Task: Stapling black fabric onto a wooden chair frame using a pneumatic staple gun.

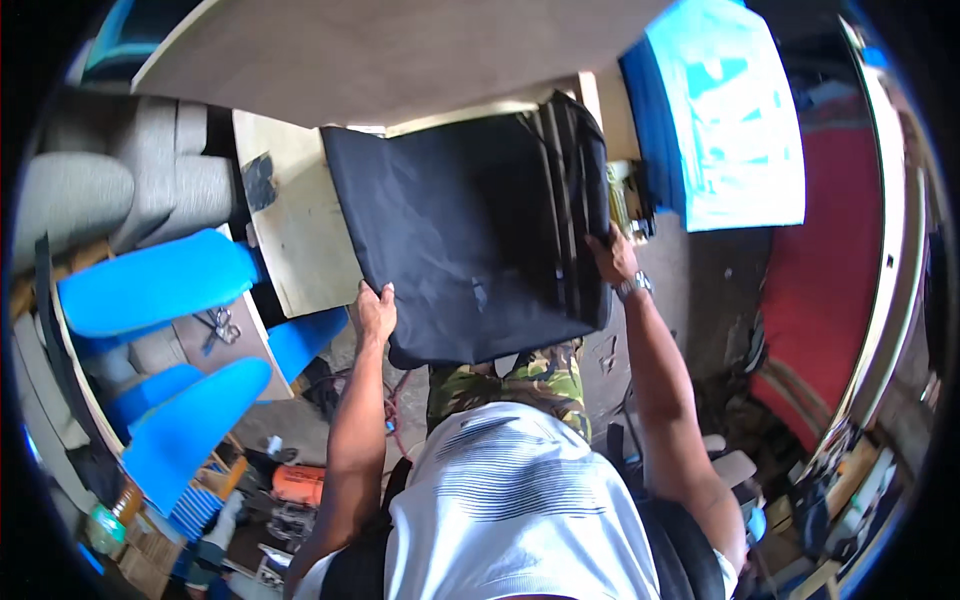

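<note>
Head view, fingers (pixel 387 296) pinching black fabric (pixel 450 220)

The black cloth (pixel 450 230) fills the space straight ahead of you, with the brown board (pixel 400 60) blocking the way beyond it. To your left, blue panels (pixel 160 285) crowd the side; to your right, the floor (pixel 700 275) leaves a gap before the red panel (pixel 825 260).

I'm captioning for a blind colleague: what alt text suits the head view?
A person's left hand and right hand hold opposite sides of a large black sheet. Blue pieces and scissors lie to the left; a red panel is at the right.
</note>
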